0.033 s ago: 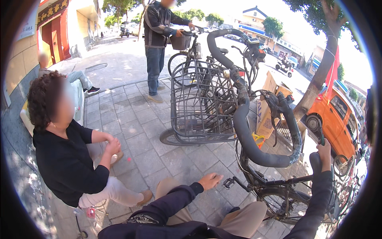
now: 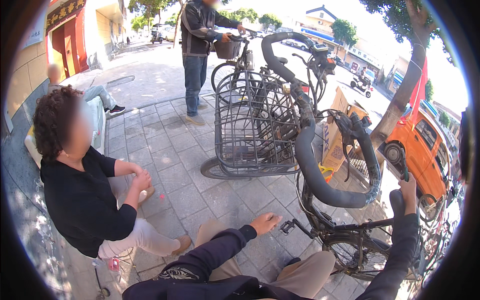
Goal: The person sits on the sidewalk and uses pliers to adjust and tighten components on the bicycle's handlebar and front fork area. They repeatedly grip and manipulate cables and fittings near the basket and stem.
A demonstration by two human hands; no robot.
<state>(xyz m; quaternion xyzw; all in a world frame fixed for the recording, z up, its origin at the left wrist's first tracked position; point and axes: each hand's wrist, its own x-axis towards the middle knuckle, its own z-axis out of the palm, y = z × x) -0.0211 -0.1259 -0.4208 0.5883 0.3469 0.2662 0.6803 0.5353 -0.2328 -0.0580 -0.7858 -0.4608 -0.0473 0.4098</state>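
Observation:
A black bicycle stands in front of me, its thick wrapped handlebar [image 2: 332,194] curving toward my right side and its black wire basket [image 2: 250,120] on the far side. My left hand [image 2: 266,223] hovers over the paving near the pedal [image 2: 287,227], apart from it, with fingers curled together; anything between them is too small to make out. Beside the black saddle [image 2: 397,204], my right hand [image 2: 408,190] is closed around a slim dark tool with a greenish grip [image 2: 404,172], pointing upward; its exact kind is unclear.
A seated person in black [image 2: 85,200] is at my left, hands clasped. Farther off, a standing person [image 2: 195,60] holds another bicycle [image 2: 225,75]. A cardboard box [image 2: 335,145], a tree trunk [image 2: 400,100] and an orange van [image 2: 420,150] are beyond the handlebar.
Both of my hands keep nearly the same place and pose. The scooter on the far road has moved slightly to the right.

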